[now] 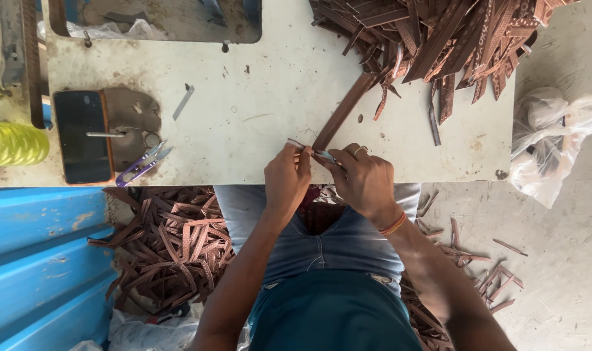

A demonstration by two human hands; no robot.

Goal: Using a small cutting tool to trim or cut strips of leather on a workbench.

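A seated person works at the near edge of a worn, pale work table [263,97], both hands brought together just above the lap. The left hand [287,179] pinches the near end of a long brown strip [342,112], fingers pressed together on it, so that the strip lies flat on the table and runs away diagonally toward a heap of brown strips [452,39] at the far right corner. The right hand [364,179], with a ring on one finger and a red-and-orange band at the wrist, closes around a small bluish cutting tool [326,156] whose tip meets the strip's end right beside the left fingers; what exactly the tip does there is too small to tell. Holding the piece at the table's lip seems to keep both wrists free to hang over the edge.

The middle of the table is mostly bare, leaving open room between the hands and the heap. To the left lie a dark phone [83,136] and, just beside it near the front edge, purple-handled thread snips [140,167]; a yellow thread cone [13,143] sits at the far left. More strips are piled on the floor [172,240] under the table's left side, against a blue corrugated panel [42,260]. A clear plastic bag [546,143] slumps on the concrete beyond the right edge.
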